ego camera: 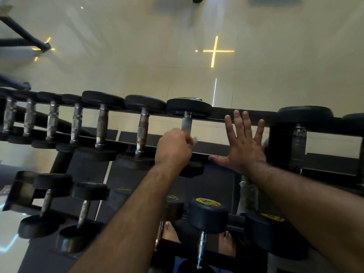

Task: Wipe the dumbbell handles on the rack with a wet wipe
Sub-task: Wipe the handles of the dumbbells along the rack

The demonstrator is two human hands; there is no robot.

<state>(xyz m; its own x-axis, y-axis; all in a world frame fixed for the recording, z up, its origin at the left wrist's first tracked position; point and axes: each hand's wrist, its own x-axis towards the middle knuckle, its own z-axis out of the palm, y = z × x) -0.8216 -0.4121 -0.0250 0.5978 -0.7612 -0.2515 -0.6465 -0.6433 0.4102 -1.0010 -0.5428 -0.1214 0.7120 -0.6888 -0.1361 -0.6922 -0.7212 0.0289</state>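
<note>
- The left hand [174, 148] is curling its fingers around the metal handle [186, 123] of one dumbbell [188, 107] on the top shelf of the rack [246, 116].
- A small white bit of the wet wipe [194, 140] is peeking out at the right side of that fist, so this grip is pinching the wipe against the handle.
- The right hand [244, 146] is lying flat just to the right, fingers spread wide and holding nothing (its thumb is resting along the near rail).
- More dumbbells [102, 123] are sitting in a row to the left on the same shelf.
- Near the person, lower dumbbells [206, 213] with yellow labels are resting on the bottom shelf.
- Two bare feet [171, 232] are showing under the rack on the floor.
</note>
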